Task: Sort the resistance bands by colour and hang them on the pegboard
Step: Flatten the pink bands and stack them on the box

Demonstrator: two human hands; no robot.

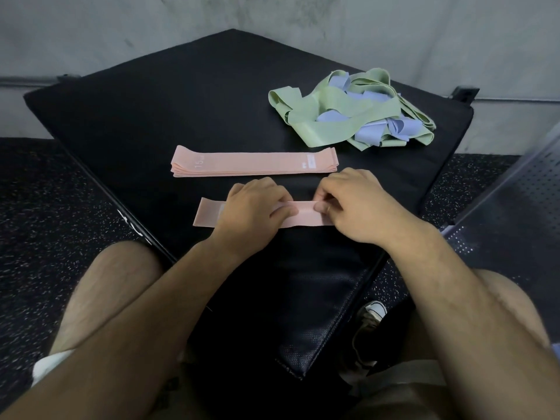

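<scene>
The pink band (209, 215) lies flat across the table (181, 101) under your fingers, a long, thin strip of matte woven elastic. Its squared left end sticks out past your left hand (253, 207). Your left fingers (285, 211) are curled down on its middle, thumb tucked against its near edge. Your right hand (360, 204) pinches the strip just to the right of them, with thumb and fingertips closed on the fabric. The band's right end is hidden under that hand.

Just beyond your fingers, apart from the held strip, sits a stack of pink bands (254, 162). They lie flattened with edges lined up, and a pale "15" is printed near the left end.

Farther out and to the right of your fingers is a loose heap. Wide, smooth green bands (321, 125) are looped and twisted through crumpled blue bands (372, 131).

The table is a black padded block with a fine-grained cover, and one corner points toward you between your bare knees.

Well to the right of your fingers, a grey perforated pegboard (515, 192) leans in from the frame edge. Speckled black rubber floor (45, 222) surrounds the table, and a mottled grey wall (272, 13) stands behind. A white shoe (371, 313) shows below your right forearm.
</scene>
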